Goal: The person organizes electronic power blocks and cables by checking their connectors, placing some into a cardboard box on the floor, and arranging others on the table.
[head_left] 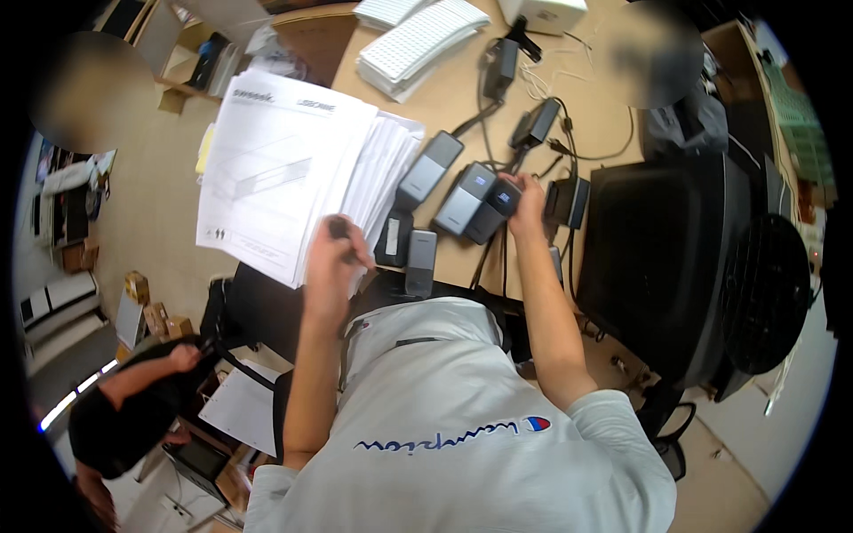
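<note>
My left hand [336,266] is closed at the near right corner of a thick stack of printed sheets [275,178]. A small dark object shows between its fingers, too blurred to name. My right hand [528,204] grips the far right end of a black power bank [491,218] with a small lit display. Against it lies a grey power bank [464,202], whose display is also lit. Another grey power bank [430,169] rests farther left, with a cable at its far end. A smaller grey one [420,262] sits at the table's near edge, beside a black case [393,238].
Black adapters [535,123] and tangled cables spread over the table [593,84]. White ridged packs [422,49] lie at the far side. A large black screen [657,258] stands at right, near a black fan [766,293]. Another person [133,409] is at lower left.
</note>
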{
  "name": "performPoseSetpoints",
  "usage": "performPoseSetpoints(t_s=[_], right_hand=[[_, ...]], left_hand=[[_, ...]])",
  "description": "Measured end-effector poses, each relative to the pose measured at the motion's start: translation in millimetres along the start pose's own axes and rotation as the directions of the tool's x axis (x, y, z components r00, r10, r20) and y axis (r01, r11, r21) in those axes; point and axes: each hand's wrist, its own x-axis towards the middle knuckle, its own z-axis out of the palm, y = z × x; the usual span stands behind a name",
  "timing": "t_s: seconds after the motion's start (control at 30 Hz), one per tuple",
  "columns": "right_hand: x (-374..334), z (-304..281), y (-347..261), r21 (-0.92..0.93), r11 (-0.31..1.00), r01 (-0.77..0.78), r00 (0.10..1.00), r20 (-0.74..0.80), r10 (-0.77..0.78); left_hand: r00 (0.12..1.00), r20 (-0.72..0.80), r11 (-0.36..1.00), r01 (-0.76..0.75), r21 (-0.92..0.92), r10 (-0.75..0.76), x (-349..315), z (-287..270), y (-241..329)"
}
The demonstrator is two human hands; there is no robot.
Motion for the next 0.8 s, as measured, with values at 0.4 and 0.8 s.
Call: performPoseSetpoints(t_s=[0.4, 0.8], right_hand=[[-3.7, 9.5, 36.8, -0.539, 0.767, 0.348, 0.829, -0.204, -0.520], [-24.0, 33.5, -33.0, -0.283, 0.815, 0.506, 0.834, -0.079, -0.546]], left_hand=[[0.925, 0.371, 0.237, -0.379, 0.895, 0.079, 61.3, 80.7, -75.6], [0.882, 0.471, -0.027, -0.470, 0.882, 0.027, 82.4, 94.5, -94.4]])
